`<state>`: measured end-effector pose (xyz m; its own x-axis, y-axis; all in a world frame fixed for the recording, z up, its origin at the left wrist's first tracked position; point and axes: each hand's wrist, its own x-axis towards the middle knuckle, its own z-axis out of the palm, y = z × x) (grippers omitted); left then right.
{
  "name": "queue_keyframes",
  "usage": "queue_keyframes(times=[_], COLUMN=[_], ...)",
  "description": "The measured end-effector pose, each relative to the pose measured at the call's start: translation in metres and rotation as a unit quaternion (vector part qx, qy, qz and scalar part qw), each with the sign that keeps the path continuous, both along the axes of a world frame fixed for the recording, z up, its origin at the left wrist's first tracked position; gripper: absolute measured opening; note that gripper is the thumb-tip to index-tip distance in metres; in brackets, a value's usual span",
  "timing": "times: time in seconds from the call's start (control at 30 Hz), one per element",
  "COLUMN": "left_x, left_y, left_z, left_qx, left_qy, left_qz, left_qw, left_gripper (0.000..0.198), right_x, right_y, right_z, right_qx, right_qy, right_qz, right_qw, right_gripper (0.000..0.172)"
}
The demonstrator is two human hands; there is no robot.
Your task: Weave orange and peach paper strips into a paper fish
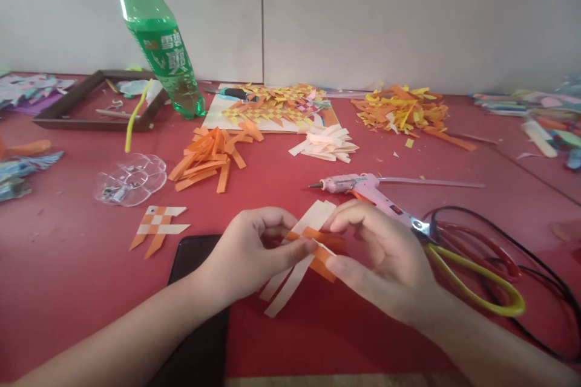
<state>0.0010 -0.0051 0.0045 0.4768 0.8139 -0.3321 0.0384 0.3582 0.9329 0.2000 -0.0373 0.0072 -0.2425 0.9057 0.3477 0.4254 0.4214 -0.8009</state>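
Between my hands, above the red table, is a small weave of pale and orange paper strips [290,283]. My left hand [254,248] pinches its left side between thumb and fingers. With thumb and fingertips, my right hand [385,260] grips the orange strip ends on the right. Pale strip ends stick out above and below the fingers. A finished-looking woven paper fish [157,228], orange and pale with a dark eye, lies to the left. Beyond my hands are a pile of orange strips [211,157] and a pile of pale strips [324,143].
Right of my hands lie a pink glue gun [363,187], scissors [481,284] and a black cord [544,281]. A black flat object [195,260] is under my left forearm. Farther back stand a green bottle [166,48], a dark frame [68,100] and yellow-orange scraps [403,110].
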Motion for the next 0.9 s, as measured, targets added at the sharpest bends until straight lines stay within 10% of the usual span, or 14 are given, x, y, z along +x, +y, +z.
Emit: queue_keyframes(times=[0.27, 0.9], left_x=[0.0001, -0.0037], left_y=[0.0009, 0.0000], left_z=[0.0031, 0.0010], left_qx=[-0.036, -0.025], left_qy=[0.001, 0.045], left_qz=[-0.029, -0.081], left_qw=[0.999, 0.995], left_gripper=[0.017, 0.029], right_x=[-0.0079, -0.0095], right_y=[-0.0012, 0.0007], right_z=[-0.0072, -0.0025], right_qx=[-0.146, -0.126], right_qy=[0.115, 0.099], right_qz=[-0.025, -0.057], right_qw=[0.982, 0.985], right_gripper=[0.011, 0.012])
